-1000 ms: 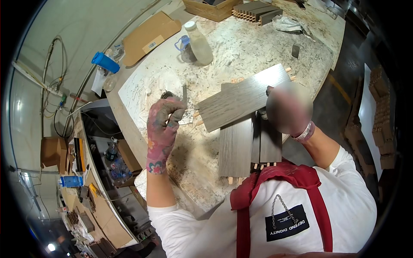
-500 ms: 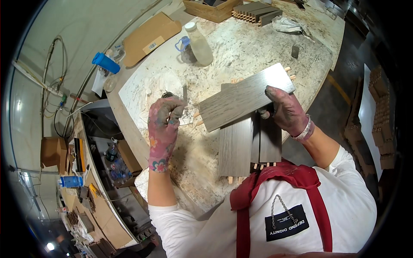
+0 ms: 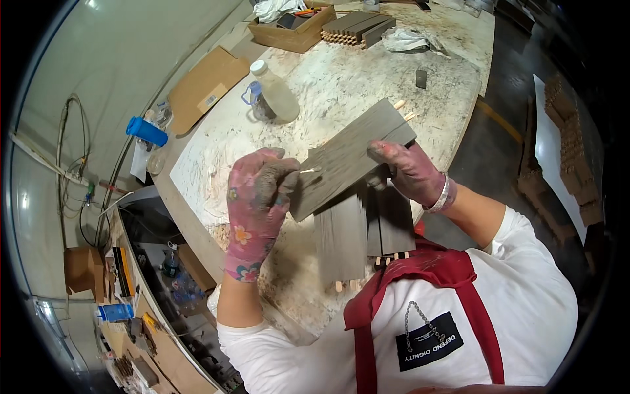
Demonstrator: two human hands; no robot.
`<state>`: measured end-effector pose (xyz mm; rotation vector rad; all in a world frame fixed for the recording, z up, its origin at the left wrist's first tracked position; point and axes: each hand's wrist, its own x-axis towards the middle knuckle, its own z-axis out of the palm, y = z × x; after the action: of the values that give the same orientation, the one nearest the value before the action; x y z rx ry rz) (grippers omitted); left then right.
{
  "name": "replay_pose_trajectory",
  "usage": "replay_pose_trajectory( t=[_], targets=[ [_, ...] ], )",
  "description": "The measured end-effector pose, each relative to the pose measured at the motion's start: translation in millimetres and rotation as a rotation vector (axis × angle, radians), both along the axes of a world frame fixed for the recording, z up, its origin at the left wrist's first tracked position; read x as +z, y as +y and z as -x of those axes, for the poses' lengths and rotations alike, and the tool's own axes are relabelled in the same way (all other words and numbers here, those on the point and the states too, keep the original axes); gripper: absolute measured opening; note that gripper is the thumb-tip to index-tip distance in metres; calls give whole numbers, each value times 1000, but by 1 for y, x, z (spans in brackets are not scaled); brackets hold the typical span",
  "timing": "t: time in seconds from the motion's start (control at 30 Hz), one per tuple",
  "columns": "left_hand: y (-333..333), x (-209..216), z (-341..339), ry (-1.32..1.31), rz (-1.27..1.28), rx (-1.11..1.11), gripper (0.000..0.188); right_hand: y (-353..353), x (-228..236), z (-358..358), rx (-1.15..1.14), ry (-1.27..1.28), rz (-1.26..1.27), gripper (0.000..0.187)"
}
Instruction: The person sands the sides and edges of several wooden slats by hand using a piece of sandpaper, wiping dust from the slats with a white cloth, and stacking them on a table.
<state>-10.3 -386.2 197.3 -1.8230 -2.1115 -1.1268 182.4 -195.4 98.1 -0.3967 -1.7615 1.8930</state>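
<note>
My right hand (image 3: 415,172), in a stained pink glove, grips a grey wood-grain board (image 3: 351,152) by its right end, thumb on top. Pale dowels stick out of that end; the board tilts, its left end lower. My left hand (image 3: 259,194), in a flowered pink glove, is closed in a pinch on a thin white cotton swab (image 3: 309,171). The swab's tip lies against the board's face near its left end. Below the held board, more grey boards (image 3: 340,243) with dowels in their near ends lie on the table, partly covered by it.
On the stained white worktable (image 3: 367,79) stand a cloudy bottle (image 3: 279,95) and a small blue-capped bottle (image 3: 257,98). A cardboard box (image 3: 292,33), stacked doweled boards (image 3: 361,26) and a white rag (image 3: 413,41) are at the far side. Cardboard (image 3: 207,85) and a blue bottle (image 3: 146,131) lie left.
The board has tilted more steeply and shifted left. My left hand has come in to its left end, bringing the swab onto the face. The whole view has shifted slightly.
</note>
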Motion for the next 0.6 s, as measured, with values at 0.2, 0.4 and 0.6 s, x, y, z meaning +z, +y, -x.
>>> replay_pose_trajectory(
  t=[0.2,0.4,0.6],
  targets=[
    [-2,-10,2,7,72,15,22,-10,16,-4,-21,-103,-72,35],
    [0,-10,-1,46,65,28,24,7,-8,-5,68,78,-508,45],
    [4,-7,-1,96,82,26,22,-4,3,-1,-44,43,-346,31]
  ],
)
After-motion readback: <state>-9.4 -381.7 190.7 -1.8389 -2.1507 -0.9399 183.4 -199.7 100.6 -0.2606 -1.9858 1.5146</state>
